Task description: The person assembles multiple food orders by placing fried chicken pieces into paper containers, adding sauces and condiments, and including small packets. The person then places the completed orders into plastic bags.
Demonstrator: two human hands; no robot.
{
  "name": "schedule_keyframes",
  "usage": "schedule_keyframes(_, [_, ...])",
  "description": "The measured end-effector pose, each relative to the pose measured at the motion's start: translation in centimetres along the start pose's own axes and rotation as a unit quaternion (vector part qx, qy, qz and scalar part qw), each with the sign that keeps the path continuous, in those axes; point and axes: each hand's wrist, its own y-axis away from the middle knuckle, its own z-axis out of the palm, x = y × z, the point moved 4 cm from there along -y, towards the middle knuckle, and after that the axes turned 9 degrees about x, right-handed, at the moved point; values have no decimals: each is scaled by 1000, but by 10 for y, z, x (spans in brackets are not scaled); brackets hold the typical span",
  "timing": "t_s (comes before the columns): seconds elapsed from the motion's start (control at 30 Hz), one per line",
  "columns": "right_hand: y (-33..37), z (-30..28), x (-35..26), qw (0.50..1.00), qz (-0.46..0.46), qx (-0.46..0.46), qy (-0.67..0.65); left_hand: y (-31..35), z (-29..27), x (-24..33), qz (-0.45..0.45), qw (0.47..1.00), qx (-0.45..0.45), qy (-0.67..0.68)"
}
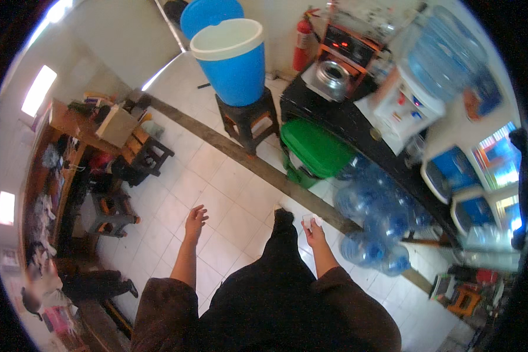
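Observation:
My left hand (195,223) hangs in the air over the white tiled floor, its fingers apart and slightly curled, with nothing in it. In front of my right thigh, my right hand (315,236) pinches a small whitish cup-like thing (308,220) between thumb and fingers. It is too small in the picture to tell its exact kind. One of my legs is stretched forward between the two hands, the foot on the tiles.
Ahead, a blue bucket (232,73) with a white rim stands on a dark stool (249,126). A green bin (317,146) and large water bottles (372,211) sit under the black counter (334,120). On it are a machine (346,50) and a water dispenser (405,105). Another person (94,287) is at left.

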Motion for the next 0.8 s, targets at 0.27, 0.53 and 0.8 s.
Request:
schedule_keyframes(0.27, [-215,194,-22,992,31,84,-87,86,75,-27,-106,852,-328,-394])
schedule_keyframes(0.53, [-209,219,-48,959,-234,19,156,149,5,17,-371,870,-11,-324])
schedule_keyframes(0.8, [-229,261,-147,785,-385,316,368,78,72,70,-256,923,-38,-285])
